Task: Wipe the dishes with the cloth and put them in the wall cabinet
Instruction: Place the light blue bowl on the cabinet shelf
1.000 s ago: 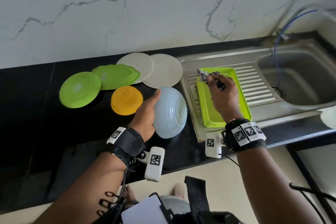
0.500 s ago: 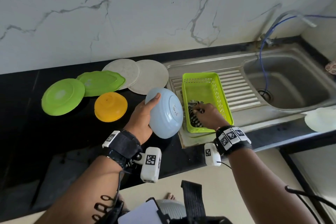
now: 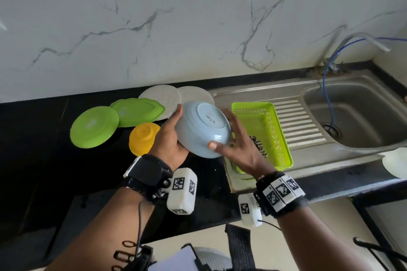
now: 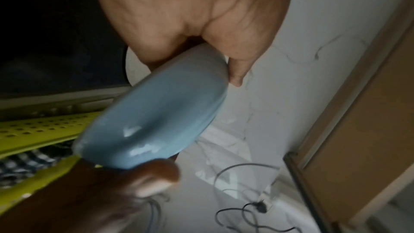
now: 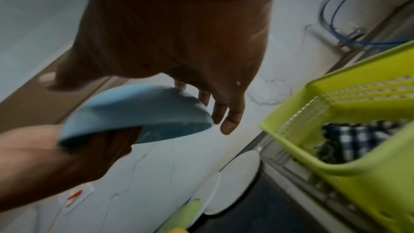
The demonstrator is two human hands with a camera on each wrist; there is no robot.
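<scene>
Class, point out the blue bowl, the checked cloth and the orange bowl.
blue bowl (image 3: 198, 130): head view, on its upturned underside.
checked cloth (image 5: 358, 137): right wrist view, on its folds inside the basket.
orange bowl (image 3: 143, 138): head view, on its side wall.

— Where is the bowl (image 3: 201, 130)?
— Held up between both hands, above the tabletop (image 3: 44, 160), left of the basket (image 3: 275, 121).
— And the cloth (image 3: 258, 145)?
— In the basket, which sits on the drainboard (image 3: 308, 125), left of the sink (image 3: 356, 116).
— The plates (image 3: 163, 99)?
— Behind the bowl, along the wall (image 3: 176, 28).

Small print on the underside of the blue bowl (image 3: 203, 130) is too tiny to read.
</scene>
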